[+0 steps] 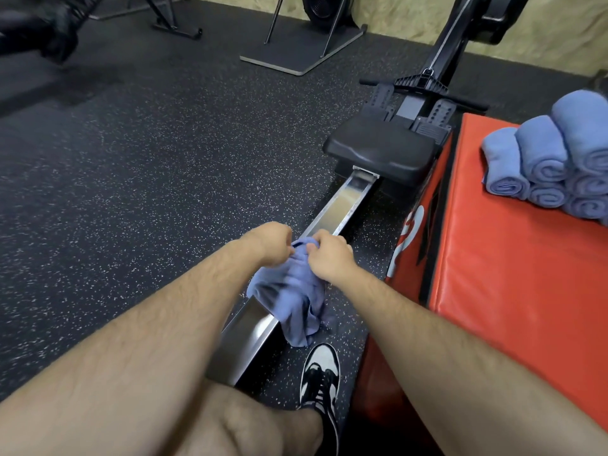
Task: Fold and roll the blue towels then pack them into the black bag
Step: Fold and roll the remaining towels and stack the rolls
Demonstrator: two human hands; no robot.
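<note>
**Spread the edge before folding**

Both hands form the grip. The left hand (pixel 268 243) and right hand (pixel 329 258) sit almost knuckle to knuckle, with fingers curled and pinching the bunched top edge of the towel (pixel 289 297). Below the grip the cloth hangs crumpled and blurred over the rail (pixel 348 199). Whether its hem touches the rail I cannot tell.

The step looks like opening the towel out. It would go best if the hands slide apart along the edge to the corners, so the cloth drops flat and clears the shoe (pixel 320 373) beneath. Just right of the grip, the red box (pixel 513 274) offers a bare top for folding. Farther right and beyond, the rolls (pixel 539 159) are stacked on it. No bag can be made out.
</note>
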